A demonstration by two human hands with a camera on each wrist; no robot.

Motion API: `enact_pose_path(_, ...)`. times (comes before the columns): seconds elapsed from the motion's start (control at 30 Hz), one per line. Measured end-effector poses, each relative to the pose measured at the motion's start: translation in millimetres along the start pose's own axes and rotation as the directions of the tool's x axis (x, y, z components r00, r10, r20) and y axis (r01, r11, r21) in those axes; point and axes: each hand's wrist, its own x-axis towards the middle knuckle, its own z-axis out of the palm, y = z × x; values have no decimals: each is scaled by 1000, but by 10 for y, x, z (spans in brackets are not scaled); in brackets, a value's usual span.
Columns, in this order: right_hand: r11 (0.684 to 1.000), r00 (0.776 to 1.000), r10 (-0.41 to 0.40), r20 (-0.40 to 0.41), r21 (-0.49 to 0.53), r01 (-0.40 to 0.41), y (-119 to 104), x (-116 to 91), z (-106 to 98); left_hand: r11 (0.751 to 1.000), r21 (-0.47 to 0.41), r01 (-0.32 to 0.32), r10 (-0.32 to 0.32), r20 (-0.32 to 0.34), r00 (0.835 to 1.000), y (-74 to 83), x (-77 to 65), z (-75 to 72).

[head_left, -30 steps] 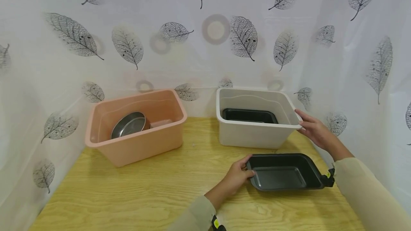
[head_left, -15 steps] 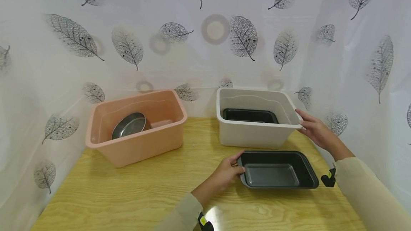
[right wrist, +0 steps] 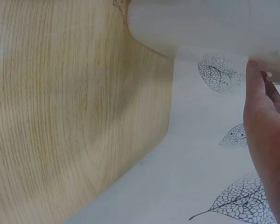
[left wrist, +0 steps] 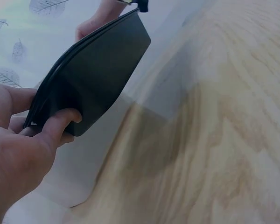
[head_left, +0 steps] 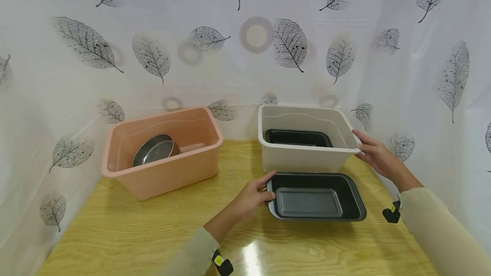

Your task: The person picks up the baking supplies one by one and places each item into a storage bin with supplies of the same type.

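My left hand [head_left: 247,201] pinches the left end of a black loaf pan [head_left: 308,203], which faces up just in front of a white plastic bin [head_left: 301,161]. In the left wrist view the thumb presses the pan's outer side [left wrist: 98,70], and a shadow falls on the table below. At the bin's right end my right hand [head_left: 377,159] holds the rim; in the right wrist view that hand [right wrist: 266,116] is at the bin's wall [right wrist: 191,23], with some fingers out of frame. Another black pan [head_left: 295,138] lies inside the white bin.
A pink bin [head_left: 172,178] stands at the left with a round metal pan [head_left: 155,148] leaning inside. Both bins are on a wood-grain table [head_left: 153,233], close to a leaf-print curtain [head_left: 230,76] that surrounds the back and sides.
My left hand has moved the loaf pan leftward and slightly away from me, nearer the white bin's front. The right hand stays on the bin's rim.
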Motion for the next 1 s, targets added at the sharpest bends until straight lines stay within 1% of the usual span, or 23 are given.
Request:
enact_pose_path(0.27,1000,1000,3,-3,2,-3,5,-24,6,999,48,1,-1,-4,1000,324,-115,-133)
enact_pose_path(0.37,1000,1000,3,-7,6,-3,10,-27,9,997,80,-7,7,5,1000,451,-130,-167)
enact_pose_path(0.5,1000,1000,6,-13,-3,-6,20,-17,16,995,101,-12,12,0,1000,606,-130,-208)
enact_pose_path(0.73,1000,999,16,-33,-19,-16,29,-20,-2,992,118,-44,44,-3,999,859,-54,-290)
enact_pose_path(0.83,1000,999,15,-35,-23,-16,28,-22,-1,992,117,-52,54,-11,998,948,-4,-342)
enact_pose_path(1.0,999,999,6,-34,-32,-7,33,-17,0,993,99,-65,65,-5,998,1072,83,-402)
